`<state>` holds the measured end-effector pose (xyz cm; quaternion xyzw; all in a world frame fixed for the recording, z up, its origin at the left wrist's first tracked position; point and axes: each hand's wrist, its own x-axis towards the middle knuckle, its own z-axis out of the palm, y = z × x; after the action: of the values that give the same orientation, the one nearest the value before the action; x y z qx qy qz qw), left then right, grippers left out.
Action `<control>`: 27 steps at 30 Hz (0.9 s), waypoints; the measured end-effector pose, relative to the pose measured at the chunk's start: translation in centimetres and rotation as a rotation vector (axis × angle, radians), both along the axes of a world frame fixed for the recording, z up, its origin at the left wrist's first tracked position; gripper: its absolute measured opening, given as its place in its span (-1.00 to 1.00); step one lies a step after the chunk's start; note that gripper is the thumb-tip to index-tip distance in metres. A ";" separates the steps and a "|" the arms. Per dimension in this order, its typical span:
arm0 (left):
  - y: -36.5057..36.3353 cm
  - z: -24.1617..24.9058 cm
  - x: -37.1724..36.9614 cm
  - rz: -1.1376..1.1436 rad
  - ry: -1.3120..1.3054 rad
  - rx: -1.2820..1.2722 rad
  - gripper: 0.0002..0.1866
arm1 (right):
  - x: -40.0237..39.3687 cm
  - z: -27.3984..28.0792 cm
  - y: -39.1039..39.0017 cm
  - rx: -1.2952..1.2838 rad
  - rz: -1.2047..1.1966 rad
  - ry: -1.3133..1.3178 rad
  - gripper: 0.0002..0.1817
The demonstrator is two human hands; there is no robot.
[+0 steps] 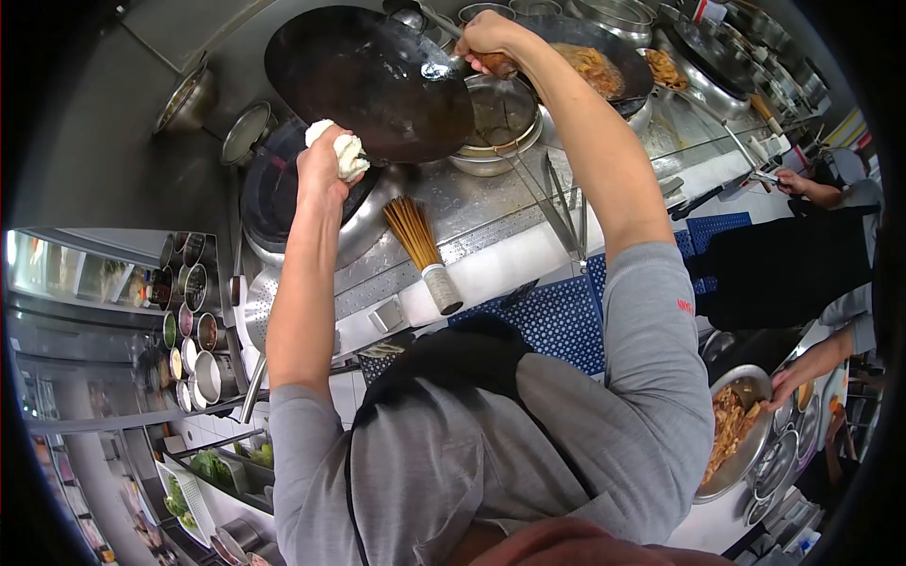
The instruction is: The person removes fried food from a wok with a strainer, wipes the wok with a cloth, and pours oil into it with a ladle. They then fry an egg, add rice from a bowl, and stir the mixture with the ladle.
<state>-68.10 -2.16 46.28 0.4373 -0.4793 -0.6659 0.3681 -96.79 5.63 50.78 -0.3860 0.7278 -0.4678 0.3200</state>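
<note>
My left hand (326, 172) is closed on a bunched white cloth (347, 156) at the rim of a large black wok (368, 90), which is tilted above the stove. My right hand (491, 42) is closed round the handle of a metal ladle (440, 70), whose bowl is over the wok's right part. A brown wooden handle end (498, 65) shows under that hand. Below the raised wok, a dark burner ring (269, 193) is partly covered. A bamboo brush (415, 241) lies on the steel worktop, bristles toward the wok.
A strainer (500, 108) rests on a pot to the right. Behind my right arm, another wok (618, 57) holds food. A co-worker at the right holds a metal bowl of food (731, 439). Seasoning containers (212, 377) stand at the left.
</note>
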 end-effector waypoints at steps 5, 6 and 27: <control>-0.2 0.1 -0.2 -0.045 -0.003 -0.027 -0.86 | -0.3 -0.1 0.2 -0.016 -0.025 0.006 -0.91; -0.3 0.0 -0.4 -0.047 -0.008 -0.034 -0.85 | -0.2 0.1 0.3 -0.016 -0.029 0.007 -0.90; -3.4 -5.6 7.0 0.043 0.271 0.172 -0.92 | 8.0 1.6 -3.5 0.099 -0.014 0.717 -0.81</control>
<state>-61.12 -5.61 40.66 0.3833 -0.3570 -0.7496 0.4047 -88.76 2.16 52.41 -0.5045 0.8183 -0.2689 0.0594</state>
